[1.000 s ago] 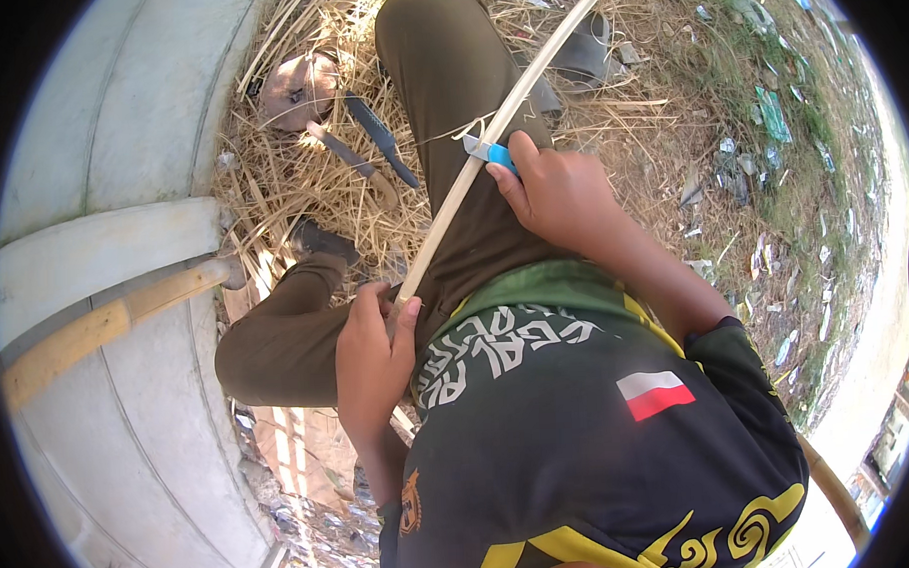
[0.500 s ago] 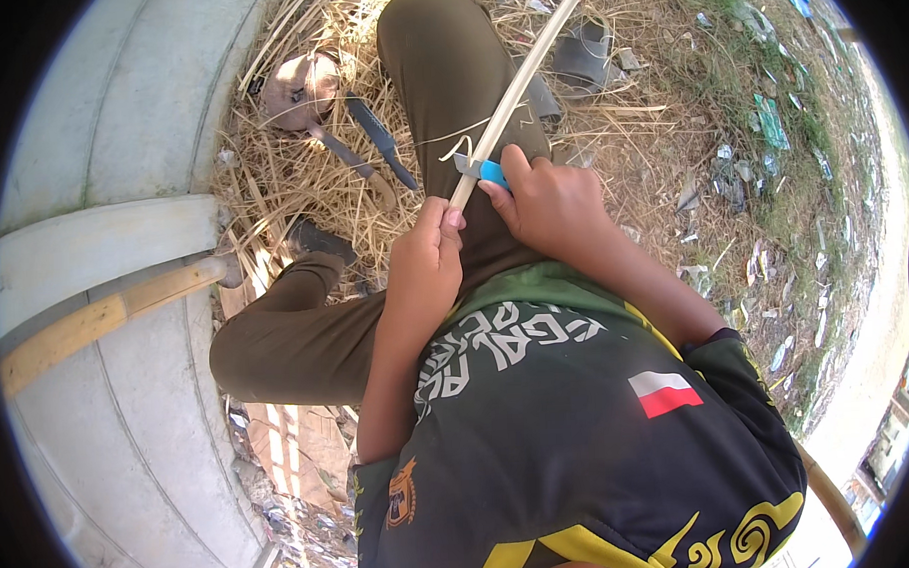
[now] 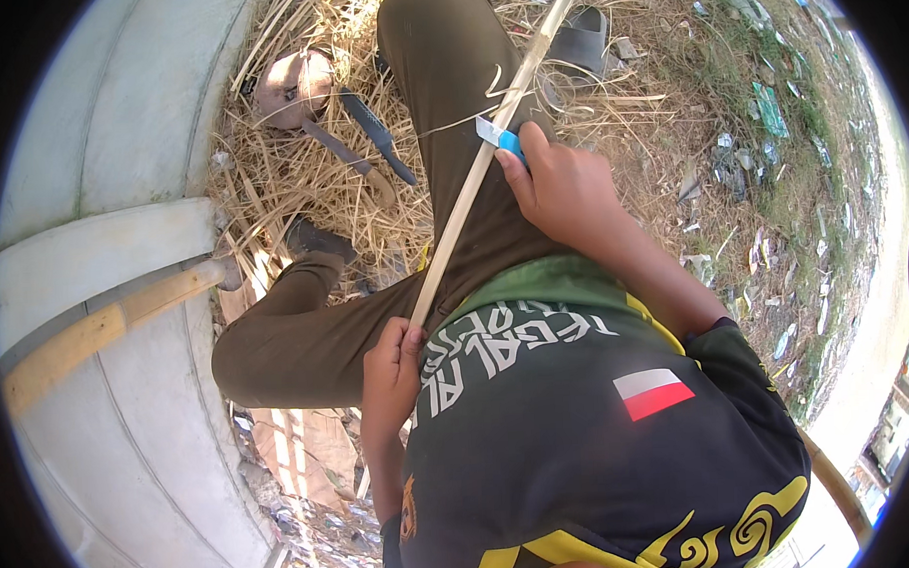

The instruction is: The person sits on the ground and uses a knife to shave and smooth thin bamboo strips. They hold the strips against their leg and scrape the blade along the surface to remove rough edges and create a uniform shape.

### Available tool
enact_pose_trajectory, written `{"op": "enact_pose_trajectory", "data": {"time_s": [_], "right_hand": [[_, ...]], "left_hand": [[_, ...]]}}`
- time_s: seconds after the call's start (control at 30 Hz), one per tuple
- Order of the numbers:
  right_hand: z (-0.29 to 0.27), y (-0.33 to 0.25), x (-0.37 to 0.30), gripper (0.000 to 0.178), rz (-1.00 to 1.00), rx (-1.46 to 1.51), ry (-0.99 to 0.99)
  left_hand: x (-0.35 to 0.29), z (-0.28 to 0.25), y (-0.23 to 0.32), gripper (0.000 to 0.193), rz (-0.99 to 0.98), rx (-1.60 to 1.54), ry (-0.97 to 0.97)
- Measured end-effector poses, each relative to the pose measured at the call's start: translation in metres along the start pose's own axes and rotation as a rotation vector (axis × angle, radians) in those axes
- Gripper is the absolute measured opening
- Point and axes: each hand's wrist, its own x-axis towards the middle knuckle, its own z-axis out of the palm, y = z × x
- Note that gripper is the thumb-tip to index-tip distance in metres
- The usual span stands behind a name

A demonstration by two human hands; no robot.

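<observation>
1. Pale strip is slanting across a seated person's lap, its near part disappearing into the left hand and its far part running past the upper edge of the view.

2. Left hand is clamping the strip in a closed grip beside the hem of the shirt, the thumb lying along the pale surface.

3. Right hand is keeping its grip wrapped around the handle of a blue cutter knife, whose short, bright blade is crossing the strip above the thigh.

4. Thin pale curl is standing out beside the strip, just beyond the blade, while a fine sliver is trailing over the brown trousers.

5. Dark shirt, with green, yellow and white markings and a white-and-red patch, is filling the lower part of the scene.

6. Dry straw is covering the ground left of the raised knee, where a round brown block, a long black piece and a narrow dark tool with a brown end are lying near one another.

7. Grey sandal is resting beyond the right hand, near the strip.

8. Pale wall is rising at left with a bamboo pole against it, as scattered litter is dotting the grass at right.
</observation>
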Motion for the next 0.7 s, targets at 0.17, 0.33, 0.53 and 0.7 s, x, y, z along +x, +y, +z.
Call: {"op": "enact_pose_trajectory", "data": {"time_s": [0.17, 0.33, 0.53, 0.7], "right_hand": [[-0.006, -0.003, 0.005, 0.035, -0.106, 0.02, -0.023], [-0.012, -0.002, 0.006, 0.036, -0.141, -0.007, -0.041], [-0.005, -0.006, 0.002, 0.036, -0.099, -0.09, -0.018], [0.0, -0.007, -0.003, 0.037, -0.104, -0.135, 0.003]], "left_hand": [[0.044, 0.014, 0.026, 0.029, 0.142, -0.144, 0.028], [0.087, 0.029, 0.064, 0.03, 0.207, -0.114, -0.023], [0.082, 0.025, 0.067, 0.031, 0.195, -0.048, 0.0], [0.054, 0.024, 0.044, 0.027, 0.142, -0.12, 0.045]]}}
